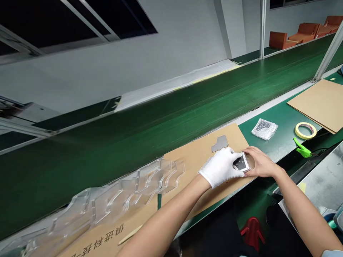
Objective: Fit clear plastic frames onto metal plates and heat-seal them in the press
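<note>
My left hand (222,166), in a white glove, is closed on the left side of a small silver-framed panel (243,164) with a dark speckled middle. My bare right hand (259,162) curls round the panel's right side, where a clear edge shows. Fingers cover much of the panel. Both hands are over the front right part of a brown cardboard sheet (235,137). Just beyond the gloved hand lies a flat grey plate (219,143) with a curved cut-out. Left of my hands, several clear plastic trays (150,180) lie overlapping in a row.
Right of the cardboard are a bubble-wrapped part (264,129), a yellow tape roll (305,136) and a bright green tool (302,148). Farther right lie brown cardboard sheets (321,101). A green conveyor belt (171,119) runs behind the bench. Below stands a red stool (252,230).
</note>
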The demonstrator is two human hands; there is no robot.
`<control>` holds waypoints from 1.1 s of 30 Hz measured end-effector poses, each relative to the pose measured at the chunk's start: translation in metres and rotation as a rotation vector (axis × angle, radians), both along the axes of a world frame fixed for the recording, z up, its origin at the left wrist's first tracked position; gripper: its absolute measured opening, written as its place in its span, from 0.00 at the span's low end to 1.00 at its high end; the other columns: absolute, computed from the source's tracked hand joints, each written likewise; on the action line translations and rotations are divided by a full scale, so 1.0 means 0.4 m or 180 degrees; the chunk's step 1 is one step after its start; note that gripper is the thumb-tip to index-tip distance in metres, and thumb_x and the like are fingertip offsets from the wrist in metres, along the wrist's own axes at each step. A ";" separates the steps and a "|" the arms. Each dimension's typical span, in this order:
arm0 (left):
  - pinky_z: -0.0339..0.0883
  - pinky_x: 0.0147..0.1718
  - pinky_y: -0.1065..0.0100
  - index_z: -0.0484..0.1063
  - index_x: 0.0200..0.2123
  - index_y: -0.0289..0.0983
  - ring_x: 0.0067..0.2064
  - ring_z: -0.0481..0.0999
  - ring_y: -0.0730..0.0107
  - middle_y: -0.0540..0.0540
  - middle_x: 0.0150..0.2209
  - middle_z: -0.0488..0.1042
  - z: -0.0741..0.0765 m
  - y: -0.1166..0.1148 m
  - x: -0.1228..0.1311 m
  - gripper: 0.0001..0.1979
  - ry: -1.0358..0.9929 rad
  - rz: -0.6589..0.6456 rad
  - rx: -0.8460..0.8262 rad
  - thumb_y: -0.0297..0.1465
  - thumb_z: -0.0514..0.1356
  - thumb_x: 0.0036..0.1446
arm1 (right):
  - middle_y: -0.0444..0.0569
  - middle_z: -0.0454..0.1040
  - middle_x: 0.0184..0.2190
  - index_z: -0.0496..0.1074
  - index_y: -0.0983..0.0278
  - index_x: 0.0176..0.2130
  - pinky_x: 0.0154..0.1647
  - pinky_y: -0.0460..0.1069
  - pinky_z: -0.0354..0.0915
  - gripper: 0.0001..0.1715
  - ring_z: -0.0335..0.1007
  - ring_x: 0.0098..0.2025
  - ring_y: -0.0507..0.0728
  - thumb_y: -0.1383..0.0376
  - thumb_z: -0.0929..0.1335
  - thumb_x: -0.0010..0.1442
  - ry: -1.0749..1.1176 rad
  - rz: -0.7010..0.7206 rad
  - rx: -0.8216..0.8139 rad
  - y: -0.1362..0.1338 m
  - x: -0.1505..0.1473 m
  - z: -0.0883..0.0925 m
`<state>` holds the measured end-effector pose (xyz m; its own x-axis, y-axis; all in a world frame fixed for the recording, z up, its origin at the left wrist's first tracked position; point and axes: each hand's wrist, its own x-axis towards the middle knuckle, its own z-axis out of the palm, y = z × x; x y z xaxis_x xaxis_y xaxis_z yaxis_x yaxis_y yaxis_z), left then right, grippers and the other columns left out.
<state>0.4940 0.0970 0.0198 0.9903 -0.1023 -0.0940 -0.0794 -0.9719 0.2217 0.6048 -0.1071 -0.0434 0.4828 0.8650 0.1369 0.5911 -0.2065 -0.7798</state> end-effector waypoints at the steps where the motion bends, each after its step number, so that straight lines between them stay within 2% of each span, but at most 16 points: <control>1: 0.68 0.37 0.57 0.83 0.49 0.42 0.39 0.77 0.49 0.40 0.37 0.75 0.002 -0.003 0.003 0.29 0.0023 0.0010 0.0067 0.55 0.72 0.52 | 0.58 0.71 0.65 0.66 0.58 0.68 0.70 0.65 0.65 0.58 0.62 0.71 0.71 0.55 0.85 0.45 0.0001 -0.0001 0.0020 0.000 -0.001 -0.001; 6: 0.69 0.38 0.55 0.84 0.49 0.41 0.41 0.77 0.46 0.38 0.38 0.76 0.019 -0.021 0.010 0.32 0.0074 0.0065 0.0256 0.57 0.73 0.49 | 0.57 0.72 0.65 0.66 0.58 0.68 0.71 0.66 0.64 0.57 0.61 0.73 0.71 0.54 0.85 0.46 -0.0043 0.0000 0.0004 -0.001 0.001 -0.009; 10: 0.72 0.45 0.48 0.83 0.54 0.46 0.49 0.78 0.37 0.35 0.50 0.78 0.023 -0.007 -0.009 0.38 -0.0137 0.0053 0.0101 0.56 0.77 0.41 | 0.61 0.70 0.67 0.65 0.60 0.70 0.74 0.69 0.61 0.62 0.58 0.74 0.73 0.50 0.86 0.44 -0.0082 0.0028 -0.0090 -0.004 0.008 -0.012; 12: 0.72 0.51 0.48 0.82 0.56 0.46 0.53 0.78 0.38 0.35 0.54 0.78 0.012 0.012 -0.022 0.34 -0.0235 0.0134 -0.0301 0.52 0.76 0.46 | 0.62 0.68 0.69 0.62 0.60 0.72 0.75 0.70 0.59 0.67 0.56 0.76 0.74 0.50 0.87 0.44 -0.0116 0.0080 -0.0090 -0.012 0.004 -0.006; 14: 0.72 0.56 0.52 0.80 0.59 0.44 0.56 0.78 0.45 0.38 0.56 0.79 -0.005 0.032 -0.033 0.28 -0.0228 0.0471 -0.0794 0.48 0.70 0.57 | 0.62 0.65 0.72 0.58 0.58 0.75 0.75 0.69 0.59 0.68 0.55 0.76 0.73 0.52 0.86 0.47 -0.0197 0.0083 -0.0007 -0.024 -0.012 0.007; 16: 0.72 0.58 0.54 0.79 0.59 0.41 0.57 0.79 0.49 0.39 0.56 0.80 -0.022 0.051 -0.039 0.25 -0.0128 0.0970 -0.1153 0.46 0.63 0.65 | 0.60 0.63 0.73 0.57 0.55 0.75 0.75 0.69 0.61 0.61 0.57 0.76 0.71 0.54 0.84 0.54 -0.0337 -0.0018 0.0128 -0.038 -0.039 0.021; 18: 0.71 0.60 0.55 0.82 0.56 0.40 0.57 0.80 0.51 0.41 0.56 0.82 -0.036 0.065 -0.040 0.22 -0.0020 0.1291 -0.1322 0.44 0.59 0.67 | 0.57 0.67 0.71 0.62 0.54 0.73 0.73 0.68 0.64 0.46 0.62 0.73 0.69 0.56 0.79 0.63 -0.0545 -0.0164 0.0278 -0.051 -0.072 0.027; 21: 0.73 0.57 0.60 0.85 0.48 0.43 0.53 0.83 0.54 0.47 0.51 0.85 -0.048 0.080 -0.034 0.15 0.0108 0.1313 -0.1513 0.41 0.62 0.65 | 0.54 0.76 0.62 0.73 0.52 0.64 0.67 0.68 0.69 0.24 0.70 0.67 0.68 0.59 0.72 0.71 -0.0940 -0.0281 0.0428 -0.060 -0.112 0.010; 23: 0.74 0.53 0.62 0.86 0.46 0.43 0.50 0.84 0.56 0.48 0.49 0.86 -0.055 0.085 -0.028 0.14 0.0170 0.1331 -0.1640 0.40 0.64 0.62 | 0.53 0.80 0.59 0.77 0.52 0.59 0.62 0.67 0.72 0.16 0.74 0.63 0.67 0.60 0.70 0.73 -0.1138 -0.0378 0.0449 -0.060 -0.126 -0.013; 27: 0.75 0.50 0.62 0.86 0.44 0.42 0.48 0.84 0.56 0.47 0.47 0.87 -0.070 0.088 -0.019 0.13 0.0195 0.1445 -0.1776 0.39 0.67 0.60 | 0.52 0.81 0.58 0.79 0.52 0.56 0.59 0.67 0.72 0.14 0.76 0.62 0.67 0.61 0.68 0.75 -0.1309 -0.0605 0.0366 -0.058 -0.134 -0.046; 30: 0.75 0.49 0.62 0.86 0.44 0.41 0.48 0.84 0.56 0.46 0.46 0.87 -0.073 0.089 -0.017 0.13 0.0199 0.1457 -0.1849 0.38 0.66 0.59 | 0.52 0.80 0.59 0.79 0.51 0.58 0.61 0.69 0.71 0.16 0.73 0.64 0.69 0.61 0.67 0.75 -0.1358 -0.0637 0.0220 -0.062 -0.138 -0.046; 33: 0.75 0.48 0.64 0.86 0.43 0.41 0.47 0.84 0.57 0.46 0.46 0.87 -0.066 0.099 -0.015 0.13 0.0241 0.1365 -0.1944 0.38 0.67 0.59 | 0.51 0.77 0.64 0.74 0.49 0.64 0.62 0.71 0.70 0.21 0.68 0.69 0.71 0.61 0.66 0.75 -0.1493 -0.0608 0.0120 -0.072 -0.147 -0.035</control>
